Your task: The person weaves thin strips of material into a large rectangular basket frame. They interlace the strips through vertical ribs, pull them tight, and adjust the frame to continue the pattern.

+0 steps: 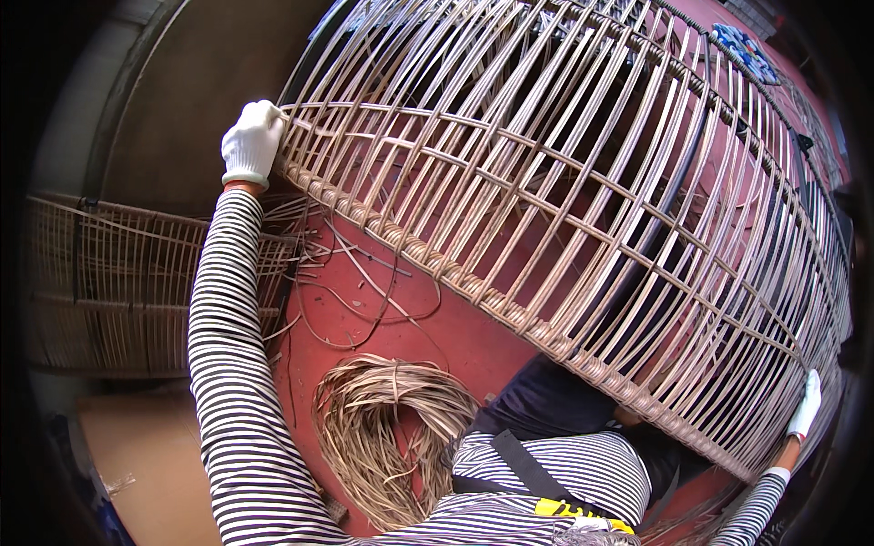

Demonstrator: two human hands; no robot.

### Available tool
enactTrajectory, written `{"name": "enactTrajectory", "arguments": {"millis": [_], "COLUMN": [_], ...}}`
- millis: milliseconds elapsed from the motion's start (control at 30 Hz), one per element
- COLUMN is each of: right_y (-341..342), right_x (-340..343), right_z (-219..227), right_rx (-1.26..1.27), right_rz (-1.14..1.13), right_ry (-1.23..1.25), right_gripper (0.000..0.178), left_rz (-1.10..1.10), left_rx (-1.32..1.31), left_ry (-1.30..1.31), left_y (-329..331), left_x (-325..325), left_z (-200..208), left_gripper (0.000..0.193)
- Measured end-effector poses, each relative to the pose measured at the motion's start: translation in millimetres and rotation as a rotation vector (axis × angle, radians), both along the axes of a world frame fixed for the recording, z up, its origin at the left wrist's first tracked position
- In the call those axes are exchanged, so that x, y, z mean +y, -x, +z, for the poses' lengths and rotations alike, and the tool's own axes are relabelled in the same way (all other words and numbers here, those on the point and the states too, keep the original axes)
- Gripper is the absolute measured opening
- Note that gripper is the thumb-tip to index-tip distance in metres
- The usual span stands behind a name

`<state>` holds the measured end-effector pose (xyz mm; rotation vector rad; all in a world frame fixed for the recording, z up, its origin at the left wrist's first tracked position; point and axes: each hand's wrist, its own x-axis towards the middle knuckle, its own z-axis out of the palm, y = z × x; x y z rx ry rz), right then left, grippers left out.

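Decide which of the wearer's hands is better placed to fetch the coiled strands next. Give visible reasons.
Left, probably. The left hand grips the woven frame, but its striped sleeve runs beside the coiled strands. The right hand looks farther off, beyond the wearer's body.

The large openwork frame point(523, 193) is woven from slender brown strands that look like smooth synthetic rattan or cane (which of the two is hard to tell) with a soft gloss, while its wrapped edging point(557, 342) is ridged and shinier. The coil point(355, 441) is of similar flat strips, satiny but rough as a bundle, on a red floor point(492, 350) with a dull, scuffed finish. The white gloves point(250, 146) look like matt knitted cloth, the striped sleeve point(235, 364) smooth, soft fabric, and the tan panel point(150, 446) flat cardboard.
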<state>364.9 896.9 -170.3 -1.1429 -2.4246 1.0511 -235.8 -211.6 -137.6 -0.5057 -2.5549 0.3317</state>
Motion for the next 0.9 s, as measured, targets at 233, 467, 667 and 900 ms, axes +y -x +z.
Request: {"name": "enactTrajectory", "arguments": {"millis": [233, 467, 667, 900], "right_y": [2, 8, 27, 35], "right_x": [4, -59, -100, -128], "right_z": [1, 28, 38, 45], "right_rx": [-0.03, -0.122, 0.004, 0.177], "right_rz": [-0.026, 0.071, 0.064, 0.111], "right_ry": [-0.007, -0.149, -0.087, -0.44], "right_gripper": [0.062, 0.045, 0.026, 0.018], "left_rz": [0.199, 0.028, 0.526, -0.434], "left_rx": [-0.017, -0.299, -0.62, -0.039], "left_ry": [-0.19, 0.213, -0.503, -0.216], "left_y": [0, -43, -22, -79], "left_x": [-10, -70, -63, 282], "left_z": [-17, -6, -3, 49], "left_gripper": [0.022, 0.045, 0.045, 0.033]}}
